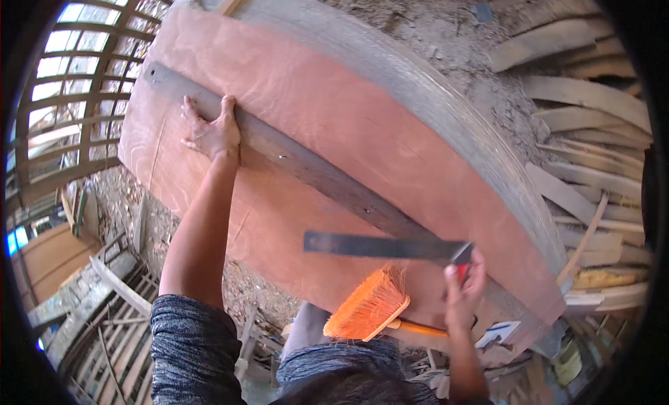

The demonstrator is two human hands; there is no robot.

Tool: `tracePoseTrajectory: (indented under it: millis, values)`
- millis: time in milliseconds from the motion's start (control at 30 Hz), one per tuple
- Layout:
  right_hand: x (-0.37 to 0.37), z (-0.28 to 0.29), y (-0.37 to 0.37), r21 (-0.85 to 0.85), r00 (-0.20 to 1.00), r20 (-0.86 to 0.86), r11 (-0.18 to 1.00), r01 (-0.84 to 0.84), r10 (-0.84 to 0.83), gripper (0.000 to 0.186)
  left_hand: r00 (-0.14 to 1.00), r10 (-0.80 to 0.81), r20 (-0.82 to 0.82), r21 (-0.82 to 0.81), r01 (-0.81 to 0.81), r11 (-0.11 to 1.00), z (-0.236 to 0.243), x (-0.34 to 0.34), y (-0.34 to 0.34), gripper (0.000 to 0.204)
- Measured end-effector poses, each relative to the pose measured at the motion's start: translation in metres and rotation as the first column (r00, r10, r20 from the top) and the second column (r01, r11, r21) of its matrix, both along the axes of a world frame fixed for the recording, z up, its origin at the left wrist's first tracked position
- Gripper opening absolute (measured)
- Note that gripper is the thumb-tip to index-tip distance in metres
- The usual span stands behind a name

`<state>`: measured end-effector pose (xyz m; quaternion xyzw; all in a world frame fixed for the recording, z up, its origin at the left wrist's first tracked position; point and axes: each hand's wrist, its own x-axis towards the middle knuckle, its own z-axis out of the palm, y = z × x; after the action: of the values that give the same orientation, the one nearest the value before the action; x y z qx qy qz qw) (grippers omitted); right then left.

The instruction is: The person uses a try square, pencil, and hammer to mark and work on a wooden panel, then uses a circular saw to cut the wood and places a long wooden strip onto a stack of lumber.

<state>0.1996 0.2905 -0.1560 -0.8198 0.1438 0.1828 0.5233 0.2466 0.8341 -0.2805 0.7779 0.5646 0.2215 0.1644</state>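
Observation:
My left hand [214, 132] presses down, fingers spread, on a long narrow grey wooden strip [313, 167] near its far left end. The strip lies diagonally across a reddish plywood sheet [327, 105]. My right hand [468, 283] is closed round the red and black handle of a handsaw [380, 246]. Its long dark blade points left, over the plywood and beside the strip; whether it touches the sheet I cannot tell. Close to my body, an orange broom [369, 306] lies at the sheet's near edge, its handle running under my right forearm.
A curved grey wooden surface [446, 112] shows past the plywood's far edge. Curved wood offcuts [585, 105] are piled at the right. A wooden lattice [77, 98] stands at the far left. Slatted wood [118, 349] lies at the lower left. Near my right forearm is a white paper [498, 333] with a blue item.

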Motion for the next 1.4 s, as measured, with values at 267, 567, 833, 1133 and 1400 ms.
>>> tracePoseTrajectory:
  millis: [267, 567, 833, 1133, 1400]
  values:
    - [-0.136, -0.032, 0.018, -0.128, 0.993, -0.026, 0.986, 0.109, -0.113, 0.065, 0.999, -0.021, -0.027, 0.027, 0.022, 0.999, -0.058, 0.004, 0.028, 0.113]
    - [-0.148, 0.013, -0.047, -0.528, 0.978, 0.196, 0.848, 0.045, 0.071, 0.043, 0.997, -0.072, 0.002, -0.036, 0.072, 0.997, -0.079, 0.016, 0.049, 0.115]
    - [-0.208, 0.032, -0.168, -0.829, 0.9, 0.072, 0.528, -0.186, 0.43, 0.037, 0.994, -0.103, -0.034, -0.063, 0.101, 0.993, -0.075, 0.012, 0.059, 0.111]
    - [-0.213, 0.004, -0.237, -0.774, 0.983, 0.135, 0.632, 0.029, 0.12, 0.043, 0.987, -0.156, -0.043, -0.08, 0.152, 0.985, -0.09, 0.021, 0.062, 0.107]
    - [-0.216, -0.096, -0.517, -0.966, 0.989, 0.036, 0.247, 0.071, -0.144, 0.061, 0.966, -0.101, -0.239, -0.029, 0.097, 0.995, -0.058, -0.002, 0.019, 0.103]
